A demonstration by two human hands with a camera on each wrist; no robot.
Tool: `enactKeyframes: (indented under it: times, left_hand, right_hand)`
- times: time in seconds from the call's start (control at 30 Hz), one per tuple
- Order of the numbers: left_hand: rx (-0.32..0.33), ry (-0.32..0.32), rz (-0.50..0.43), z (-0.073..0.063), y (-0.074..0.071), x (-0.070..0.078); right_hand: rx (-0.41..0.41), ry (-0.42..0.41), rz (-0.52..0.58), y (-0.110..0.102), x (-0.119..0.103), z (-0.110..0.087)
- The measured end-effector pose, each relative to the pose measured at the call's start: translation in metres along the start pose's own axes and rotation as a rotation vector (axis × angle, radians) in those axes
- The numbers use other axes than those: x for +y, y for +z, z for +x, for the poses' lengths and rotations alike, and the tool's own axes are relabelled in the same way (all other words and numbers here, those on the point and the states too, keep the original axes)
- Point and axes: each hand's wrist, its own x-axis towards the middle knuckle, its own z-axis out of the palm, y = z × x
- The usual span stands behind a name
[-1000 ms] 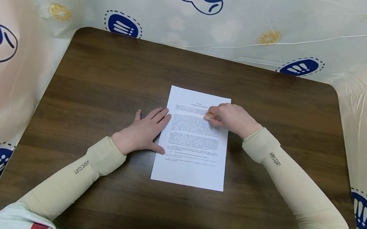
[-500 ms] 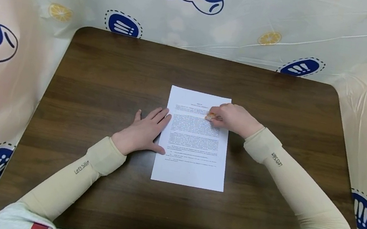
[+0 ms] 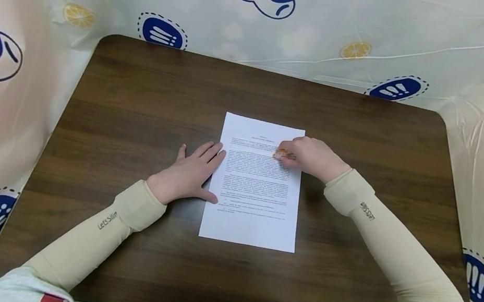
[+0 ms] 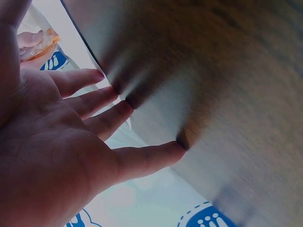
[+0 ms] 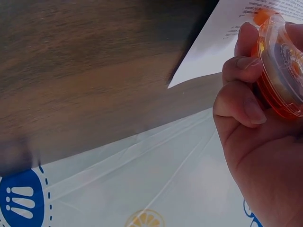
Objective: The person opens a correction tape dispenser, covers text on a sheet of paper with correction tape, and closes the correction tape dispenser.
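Right hand (image 3: 311,156), gripping a correction-tape dispenser (image 5: 280,71), has edged rightward along a printed page (image 3: 248,230), apparently mid-stroke; left hand (image 3: 188,174) lies spread.

Orange, partly clear dispenser (image 5: 280,73); white paper (image 3: 248,231) (black-printed)

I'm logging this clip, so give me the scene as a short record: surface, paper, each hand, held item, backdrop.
Surface: brown wood-grain table
Paper: one printed sheet, lying on the table
Left hand: fingers spread, at the sheet's left edge
Right hand: over the sheet's upper right, gripping the dispenser
Held item: clear-and-orange plastic dispenser; contact with the paper unclear
Backdrop: pale sheeting with blue and orange-slice prints
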Motion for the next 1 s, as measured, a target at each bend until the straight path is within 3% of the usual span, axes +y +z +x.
enactKeyframes:
  times: [1.0]
  left_hand:
    - [-0.003, -0.003, 0.012, 0.000, 0.000, 0.000]
  right_hand:
    - [0.025, 0.037, 0.033, 0.003, 0.014, -0.016]
